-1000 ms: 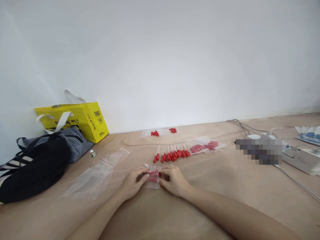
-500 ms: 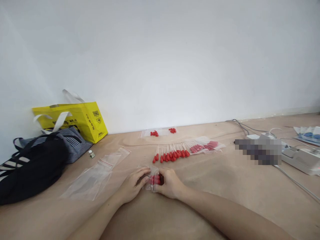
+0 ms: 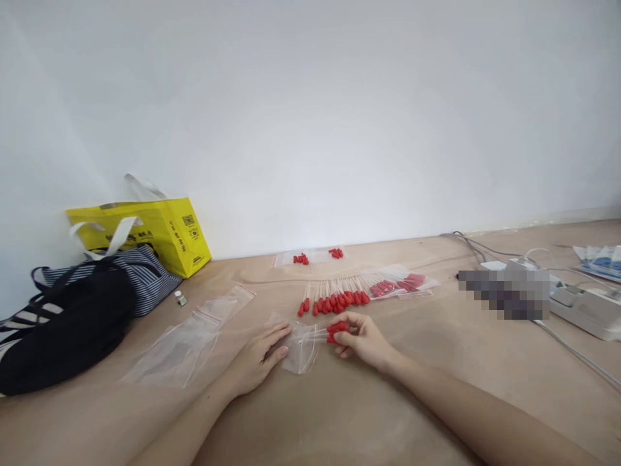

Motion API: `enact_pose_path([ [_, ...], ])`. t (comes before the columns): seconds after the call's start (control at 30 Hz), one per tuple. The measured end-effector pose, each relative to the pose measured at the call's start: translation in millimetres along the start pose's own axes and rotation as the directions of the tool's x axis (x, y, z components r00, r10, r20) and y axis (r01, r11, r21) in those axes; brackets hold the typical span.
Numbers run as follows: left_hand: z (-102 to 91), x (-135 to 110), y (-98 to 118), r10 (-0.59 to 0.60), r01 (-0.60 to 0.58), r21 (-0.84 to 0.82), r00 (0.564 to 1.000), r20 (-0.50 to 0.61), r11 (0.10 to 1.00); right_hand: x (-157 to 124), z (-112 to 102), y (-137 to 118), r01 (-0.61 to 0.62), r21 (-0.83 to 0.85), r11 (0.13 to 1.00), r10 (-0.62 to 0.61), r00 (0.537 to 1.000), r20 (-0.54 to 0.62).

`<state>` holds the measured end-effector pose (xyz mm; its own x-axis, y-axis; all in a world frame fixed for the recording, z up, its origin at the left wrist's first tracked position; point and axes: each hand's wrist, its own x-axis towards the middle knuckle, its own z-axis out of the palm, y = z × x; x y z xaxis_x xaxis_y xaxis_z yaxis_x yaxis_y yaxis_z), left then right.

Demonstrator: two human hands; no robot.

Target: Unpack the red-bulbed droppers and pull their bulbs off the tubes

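Note:
My right hand (image 3: pixel 363 338) pinches a small bunch of red-bulbed droppers (image 3: pixel 336 331) by their red ends, their clear stems reaching left into a small clear zip bag (image 3: pixel 299 344). My left hand (image 3: pixel 258 357) lies flat on the left end of that bag, fingers stretched out, pressing it to the brown table (image 3: pixel 436 362). Just beyond my hands lies a row of several loose red-bulbed droppers (image 3: pixel 334 299).
More bagged droppers (image 3: pixel 400 282) lie right of the row, another bag (image 3: pixel 315 257) by the wall. Empty clear bags (image 3: pixel 194 333) and a tiny vial (image 3: pixel 180 298) lie left. A yellow bag (image 3: pixel 155 233) and dark striped bags (image 3: pixel 77 310) stand far left. Power strips and cables (image 3: pixel 582 301) sit right.
My right hand has moved to the right with the red droppers, drawing them partly out of the bag's mouth. My left hand has flattened onto the bag.

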<state>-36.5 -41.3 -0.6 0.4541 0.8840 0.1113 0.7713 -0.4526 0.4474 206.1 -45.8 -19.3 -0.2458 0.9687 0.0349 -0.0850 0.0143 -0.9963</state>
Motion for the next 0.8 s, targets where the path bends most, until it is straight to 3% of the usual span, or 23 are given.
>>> enact_pose_path([
  [0.1, -1.7, -1.4, -0.5, -0.024, 0.024, -0.011, 1.0, 0.009, 1.0, -4.6, -29.6, -5.1, 0.039, 0.042, 0.998, -0.04, 0.999, 0.003],
  [0.2, -2.9, -1.9, -0.3, -0.034, 0.033, -0.056, 0.999, -0.028, 0.998, -8.7, -50.1, -10.1, 0.154, 0.002, 0.988, -0.153, 0.987, -0.046],
  [0.27, -3.1, 0.4, 4.8, -0.054, 0.04, -0.113, 0.991, -0.124, 0.993, -9.3, -53.0, -11.7, 0.263, -0.075, 0.962, -0.27, 0.957, -0.109],
  [0.33, -2.5, 6.4, 16.2, -0.122, 0.077, -0.221, 0.973, -0.197, 0.972, -8.1, -46.6, -12.1, 0.381, -0.217, 0.899, -0.416, 0.897, -0.15],
  [0.4, -0.7, 16.0, 32.4, -0.251, 0.174, -0.403, 0.957, -0.145, 0.898, -5.7, -33.1, -11.8, 0.502, -0.412, 0.761, -0.582, 0.808, -0.089],
  [0.47, 2.7, 27.8, 49.4, -0.388, 0.331, -0.606, 0.921, 0.04, 0.723, -2.4, -16.1, -11.2, 0.617, -0.583, 0.529, -0.712, 0.697, 0.091],
  [0.57, 8.7, 44.3, 66.0, -0.411, 0.442, -0.779, 0.874, 0.26, 0.445, 3.9, 7.0, -9.2, 0.71, -0.686, 0.155, -0.757, 0.532, 0.38],
  [0.63, 10.2, 52.6, 67.3, -0.391, 0.443, -0.808, 0.873, 0.29, 0.389, 8.1, 15.5, -7.0, 0.721, -0.693, 0.005, -0.734, 0.474, 0.487],
  [0.7, 7.0, 59.7, 60.6, -0.391, 0.456, -0.789, 0.87, 0.3, 0.411, 10.9, 15.9, -4.3, 0.719, -0.695, -0.001, -0.713, 0.486, 0.505],
  [0.8, -7.2, 72.1, 39.9, -0.385, 0.517, -0.712, 0.85, 0.361, 0.475, 10.8, 2.4, 0.5, 0.685, -0.717, 0.129, -0.678, 0.589, 0.44],
])
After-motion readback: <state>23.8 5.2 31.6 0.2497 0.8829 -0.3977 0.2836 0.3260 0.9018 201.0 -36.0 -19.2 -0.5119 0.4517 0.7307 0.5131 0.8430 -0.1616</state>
